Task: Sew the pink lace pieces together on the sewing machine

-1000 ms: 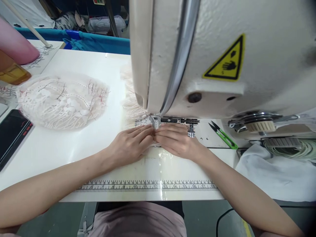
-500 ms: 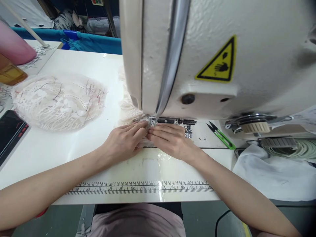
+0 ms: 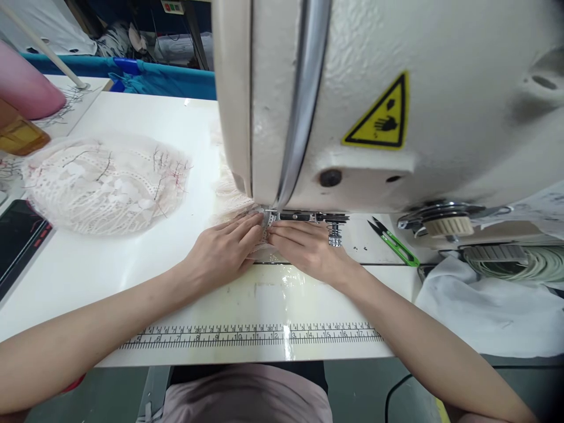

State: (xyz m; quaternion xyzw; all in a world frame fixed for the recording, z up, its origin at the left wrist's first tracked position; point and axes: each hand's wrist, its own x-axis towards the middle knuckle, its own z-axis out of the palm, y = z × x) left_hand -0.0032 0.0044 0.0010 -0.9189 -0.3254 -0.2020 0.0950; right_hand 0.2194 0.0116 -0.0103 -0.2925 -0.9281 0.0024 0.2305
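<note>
White lace fabric (image 3: 233, 197) lies gathered under the needle area of a sewing machine (image 3: 282, 117), partly hidden behind the machine head. My left hand (image 3: 227, 244) is closed on the lace just left of the presser foot (image 3: 271, 217), its fingertips bent down and the thumb mostly hidden. To the right of the foot, my right hand (image 3: 308, 249) rests with fingers stretched out flat, tips at the lace edge beside the left fingertips. A narrow strip of lace shows between the two hands.
A lace pile with loose dark and red threads (image 3: 106, 185) lies on the left of the table. Green thread snips (image 3: 394, 242) sit right of my right hand. A printed ruler (image 3: 251, 336) runs along the front edge; white cloth (image 3: 489, 311) lies at the right.
My right hand's fingertips have shifted slightly right, so the gap between the hands is a little wider. My left hand stays nearly in place. The camera view has shifted a little.
</note>
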